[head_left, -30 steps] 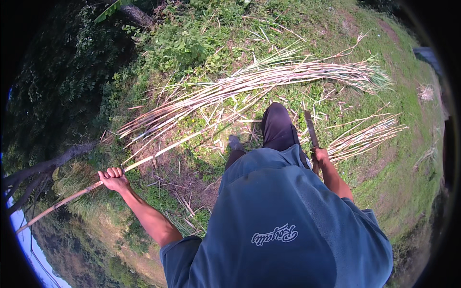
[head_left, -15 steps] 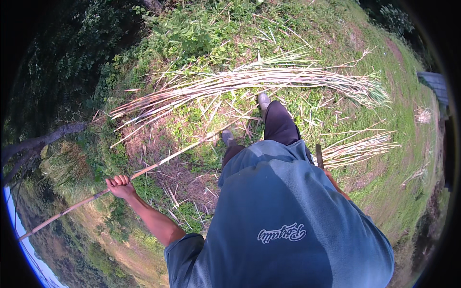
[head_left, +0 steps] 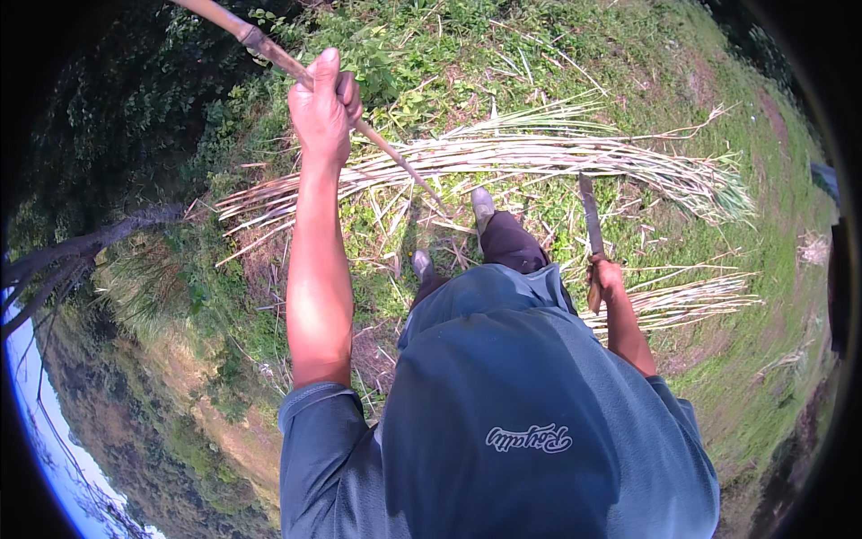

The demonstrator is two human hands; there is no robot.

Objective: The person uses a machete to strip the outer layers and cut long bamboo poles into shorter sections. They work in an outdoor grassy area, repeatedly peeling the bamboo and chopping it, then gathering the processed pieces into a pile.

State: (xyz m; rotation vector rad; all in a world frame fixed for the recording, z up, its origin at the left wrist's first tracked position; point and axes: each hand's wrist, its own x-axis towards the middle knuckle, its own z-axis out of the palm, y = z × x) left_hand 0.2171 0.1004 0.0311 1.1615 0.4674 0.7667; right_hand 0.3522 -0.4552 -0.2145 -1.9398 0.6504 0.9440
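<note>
My left hand is raised high and grips a long brown cane stalk that slants from the upper left down to the ground near my feet. At my right side, my right hand holds a long knife by its handle, blade pointing away from me. A large heap of pale cut stalks lies across the grass in front of my feet. A smaller bundle of stalks lies on the ground to the right, just beyond the knife hand.
My dark trouser leg and shoe stand on grass strewn with dry leaves. A bare earth patch lies to the left. Dense bushes and a tree trunk border the left side; a grassy slope runs right.
My left arm has swung up from low at my left to high in front, lifting the stalk steeply. The knife in my right hand has come forward into fuller view.
</note>
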